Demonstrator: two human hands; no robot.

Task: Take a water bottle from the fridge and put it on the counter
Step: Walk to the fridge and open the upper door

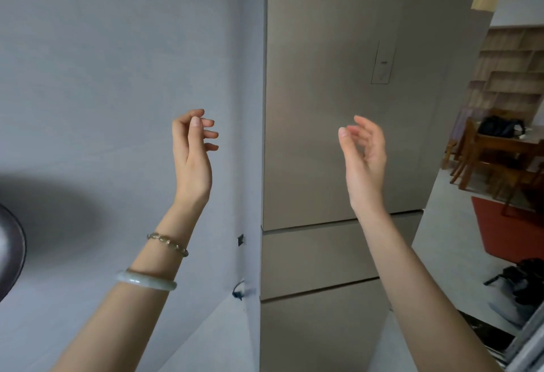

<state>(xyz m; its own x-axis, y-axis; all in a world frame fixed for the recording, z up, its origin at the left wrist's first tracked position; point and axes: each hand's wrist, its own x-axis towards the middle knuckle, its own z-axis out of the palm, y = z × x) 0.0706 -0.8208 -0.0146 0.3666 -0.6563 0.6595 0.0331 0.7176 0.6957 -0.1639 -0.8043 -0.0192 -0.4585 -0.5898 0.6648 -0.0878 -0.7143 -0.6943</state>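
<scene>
So we're facing the tall beige-grey metal fridge at 12 o'clock, doors all shut, so the water bottle isn't visible; presumably it is inside. Our bare left hand at 10 o'clock and bare right hand at 2 o'clock are raised empty, fingers loosely curled and spread, touching nothing, likely readied to pull the upper door. Pale grey wall at 9. Wooden table at 3. No counter in view.
</scene>
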